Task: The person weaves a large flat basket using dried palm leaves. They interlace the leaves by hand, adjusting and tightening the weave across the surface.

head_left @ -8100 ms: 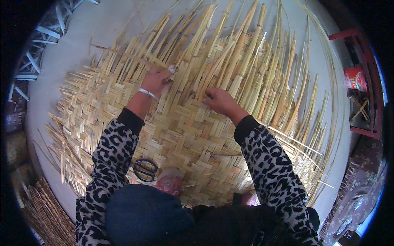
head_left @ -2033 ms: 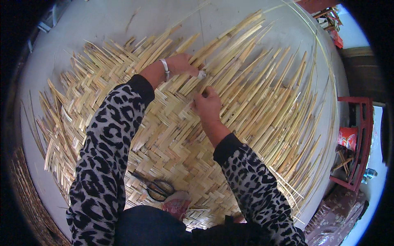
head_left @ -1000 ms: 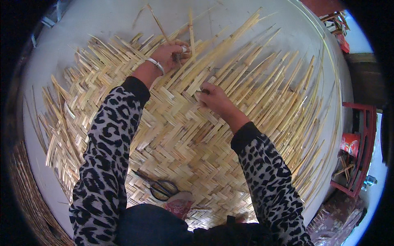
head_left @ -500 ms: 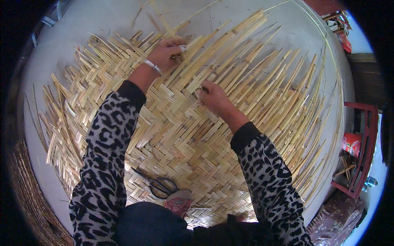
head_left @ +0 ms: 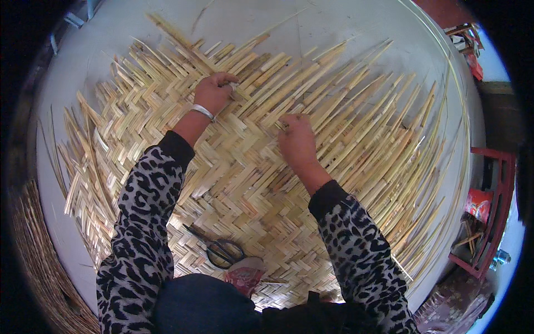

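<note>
A large woven mat (head_left: 239, 189) of pale split cane strips lies across the floor in a zigzag weave. Near its far edge my left hand (head_left: 214, 93), with a white band at the wrist, is closed; what its curled fingers hold is hidden. To the right and a little nearer, my right hand (head_left: 297, 142) pinches at a cane strip (head_left: 290, 110) where the weave meets the loose ends. Unwoven strips (head_left: 356, 119) fan out to the far right. Black-handled scissors (head_left: 224, 253) rest on the mat near my foot.
My red patterned shoe (head_left: 245, 274) is on the mat's near side. A red wooden frame (head_left: 498, 209) with a red packet (head_left: 479, 203) stands at the right. Dark bundled stalks (head_left: 44, 267) lie at the left. Long thin strips (head_left: 459, 106) curve along the right.
My left hand has moved slightly nearer and to the left. A blurred strip beyond it now lies still, pointing far left. My right hand has turned more upright and shifted slightly right.
</note>
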Motion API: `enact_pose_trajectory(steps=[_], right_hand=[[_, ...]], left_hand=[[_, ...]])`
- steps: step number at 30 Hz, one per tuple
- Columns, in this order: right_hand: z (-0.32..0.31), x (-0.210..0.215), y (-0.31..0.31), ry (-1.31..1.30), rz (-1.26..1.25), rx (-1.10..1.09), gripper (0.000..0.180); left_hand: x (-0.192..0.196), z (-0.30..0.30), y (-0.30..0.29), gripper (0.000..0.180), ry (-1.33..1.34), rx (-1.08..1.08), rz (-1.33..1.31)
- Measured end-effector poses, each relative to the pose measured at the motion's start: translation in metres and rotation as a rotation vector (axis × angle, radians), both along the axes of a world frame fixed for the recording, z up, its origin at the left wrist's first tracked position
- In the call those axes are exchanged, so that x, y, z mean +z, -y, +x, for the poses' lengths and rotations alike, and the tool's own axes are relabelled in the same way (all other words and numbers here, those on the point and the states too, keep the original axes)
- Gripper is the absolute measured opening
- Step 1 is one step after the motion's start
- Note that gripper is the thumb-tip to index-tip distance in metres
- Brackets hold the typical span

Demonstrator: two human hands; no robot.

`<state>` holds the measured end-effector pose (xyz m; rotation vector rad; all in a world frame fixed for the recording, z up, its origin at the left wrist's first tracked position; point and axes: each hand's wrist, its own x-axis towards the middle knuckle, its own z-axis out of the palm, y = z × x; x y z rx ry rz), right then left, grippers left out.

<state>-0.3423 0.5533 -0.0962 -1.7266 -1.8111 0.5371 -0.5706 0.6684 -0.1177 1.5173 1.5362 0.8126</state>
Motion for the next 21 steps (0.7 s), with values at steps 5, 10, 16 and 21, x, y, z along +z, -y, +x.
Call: enact_pose_trajectory(steps=[5,10,16,21], right_hand=[[-0.017,0.014,-0.022,-0.158,0.169,0.157,0.022],[-0.071,0.018,-0.081,-0.009,0.077,0.219,0.028],[-0.085,0.014,-0.119,-0.008,-0.3,0.3,0.037],[-0.083,0.018,-0.124,0.023,-0.264,0.237,0.035]], left_hand=[[0.004,-0.019,-0.003,0.026,0.681,0.068,-0.202],[0.036,-0.052,-0.007,0.025,0.741,0.026,-0.231],[0.043,-0.081,-0.013,0.013,0.801,-0.11,-0.255],[0.034,-0.077,-0.042,0.012,0.806,-0.169,-0.293]])
